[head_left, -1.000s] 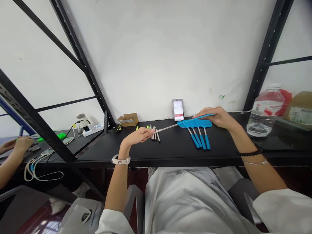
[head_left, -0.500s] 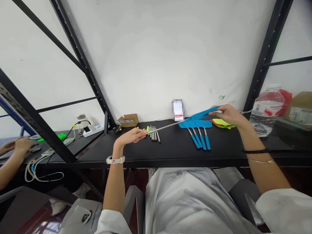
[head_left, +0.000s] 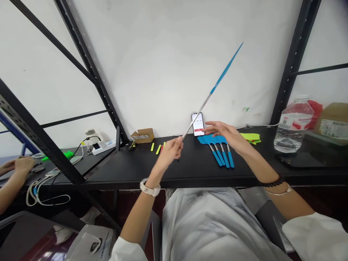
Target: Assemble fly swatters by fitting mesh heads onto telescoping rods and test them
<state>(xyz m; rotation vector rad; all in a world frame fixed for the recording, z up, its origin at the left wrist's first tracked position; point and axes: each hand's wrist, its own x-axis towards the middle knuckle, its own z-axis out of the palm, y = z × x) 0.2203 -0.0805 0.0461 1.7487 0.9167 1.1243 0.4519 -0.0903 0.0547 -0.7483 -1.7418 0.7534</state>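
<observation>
My left hand (head_left: 170, 150) is closed around the lower end of a long fly swatter (head_left: 198, 113). Its thin silver rod slants up to the right and ends in a flat blue head, seen edge-on against the wall. My right hand (head_left: 227, 137) is open, fingers stretched toward the left, apart from the rod. Below it on the table lies a row of several short blue fly swatters (head_left: 223, 158), their blue handles toward me and their heads partly behind my fingers. Lime-green flat pieces (head_left: 250, 137) lie just right of that hand.
A phone (head_left: 198, 127) leans on the wall. Small yellow sticks (head_left: 152, 146), a utility knife (head_left: 132, 145) and an opened cardboard box (head_left: 143, 135) are at the left. A big water bottle (head_left: 290, 127) and a dark tablet-like slab (head_left: 312, 160) are at right. Another person's hand (head_left: 25, 164) works at far left.
The fly swatter has swung from nearly level to steeply upright, its blue head now high. My right hand has let go of the head and moved left and down. My left hand moved right.
</observation>
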